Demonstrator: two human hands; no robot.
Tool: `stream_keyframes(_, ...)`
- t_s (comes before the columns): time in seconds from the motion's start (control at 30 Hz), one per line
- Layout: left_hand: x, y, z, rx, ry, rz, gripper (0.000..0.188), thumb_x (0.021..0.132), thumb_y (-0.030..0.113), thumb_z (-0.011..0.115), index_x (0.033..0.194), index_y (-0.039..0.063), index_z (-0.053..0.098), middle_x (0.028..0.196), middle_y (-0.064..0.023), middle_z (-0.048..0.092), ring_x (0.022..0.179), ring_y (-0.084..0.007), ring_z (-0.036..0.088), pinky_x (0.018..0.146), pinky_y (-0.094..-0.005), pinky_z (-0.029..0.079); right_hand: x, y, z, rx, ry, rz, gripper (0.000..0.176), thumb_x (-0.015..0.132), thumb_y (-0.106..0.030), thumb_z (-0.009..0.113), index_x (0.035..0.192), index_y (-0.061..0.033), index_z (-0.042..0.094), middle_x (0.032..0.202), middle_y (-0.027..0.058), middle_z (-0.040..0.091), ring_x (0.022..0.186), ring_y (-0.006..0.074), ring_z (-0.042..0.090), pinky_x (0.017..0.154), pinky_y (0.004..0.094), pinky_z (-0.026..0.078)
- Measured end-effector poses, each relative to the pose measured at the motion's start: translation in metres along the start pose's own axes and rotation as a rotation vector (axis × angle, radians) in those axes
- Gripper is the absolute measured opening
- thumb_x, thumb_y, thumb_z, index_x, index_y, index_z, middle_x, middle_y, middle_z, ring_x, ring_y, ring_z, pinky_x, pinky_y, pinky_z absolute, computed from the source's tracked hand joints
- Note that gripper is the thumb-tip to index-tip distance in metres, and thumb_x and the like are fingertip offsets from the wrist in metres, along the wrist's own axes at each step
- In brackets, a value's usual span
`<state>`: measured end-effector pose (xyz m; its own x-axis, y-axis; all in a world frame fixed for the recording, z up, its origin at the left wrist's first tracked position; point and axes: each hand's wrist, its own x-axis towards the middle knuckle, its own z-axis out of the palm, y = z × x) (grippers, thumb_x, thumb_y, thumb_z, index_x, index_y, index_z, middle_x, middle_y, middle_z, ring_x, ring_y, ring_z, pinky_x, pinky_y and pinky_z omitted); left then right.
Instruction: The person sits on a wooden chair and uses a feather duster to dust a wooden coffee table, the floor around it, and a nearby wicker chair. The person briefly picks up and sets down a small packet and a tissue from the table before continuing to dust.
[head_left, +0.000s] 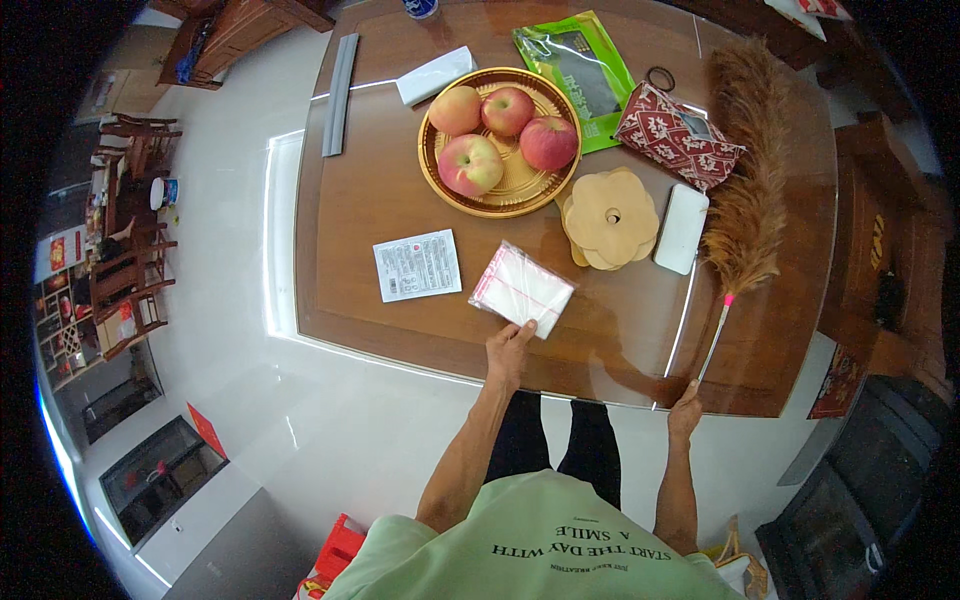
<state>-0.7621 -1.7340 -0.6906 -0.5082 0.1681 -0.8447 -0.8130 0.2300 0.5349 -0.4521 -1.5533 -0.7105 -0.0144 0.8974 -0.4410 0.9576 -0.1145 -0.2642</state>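
Note:
My left hand (514, 346) grips the near corner of a clear plastic packet (523, 289) with white contents and pink lines, over the wooden table (352, 300). At the table's near right edge my right hand (685, 409) holds the thin metal handle of a brown feather duster (748, 165). The duster's feathers lie along the right side of the table. Left of the packet is a flat white sachet (417, 265) bearing print. Beyond the packet are flower-shaped wooden coasters (611, 217), stacked, and a white phone-like slab (681, 229).
A gold tray (427, 180) holds several apples (470, 165). Around it lie a white folded item (435, 75), grey strips (340, 95), a green pouch (577, 79), a red patterned bag (675, 135) and a dark ring (660, 78). Wooden chairs (135, 277) stand far left; a black chair (847, 480) is at right.

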Motion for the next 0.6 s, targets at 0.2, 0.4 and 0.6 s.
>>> stream_keyframes(0.2,0.001,0.037,0.006,-0.139,0.088,-0.079,0.026,0.078,0.032,0.068,0.071,0.011,0.055,0.051,0.0050,0.038,0.038,-0.0075,0.030,0.035,-0.0238,0.022,0.001,-0.003,-0.001,0.007,-0.001,0.044,0.064,0.094,-0.046,0.028,0.087,0.0091,0.061,0.082,0.0307,0.059,0.079,0.0462,0.055,0.069,0.0482,0.043)
stream_keyframes(0.4,0.077,0.071,-0.079,-0.622,0.527,0.286,0.032,0.072,0.025,0.075,0.085,0.000,0.061,0.075,-0.0055,0.057,0.051,-0.0126,0.046,0.041,-0.0289,0.035,0.005,0.003,0.002,0.009,-0.022,0.018,0.066,0.093,-0.048,0.028,0.088,0.0088,0.061,0.086,0.0322,0.058,0.083,0.0469,0.055,0.071,0.0497,0.043)
stream_keyframes(0.6,0.106,0.126,-0.084,-0.443,0.912,0.190,0.035,0.065,0.005,0.076,0.091,-0.011,0.060,0.093,-0.0169,0.063,0.079,-0.0230,0.061,0.066,-0.0340,0.050,0.002,-0.002,0.000,-0.031,-0.011,0.069,0.064,0.094,-0.047,0.029,0.088,0.0096,0.060,0.085,0.0324,0.058,0.081,0.0475,0.054,0.071,0.0491,0.043)
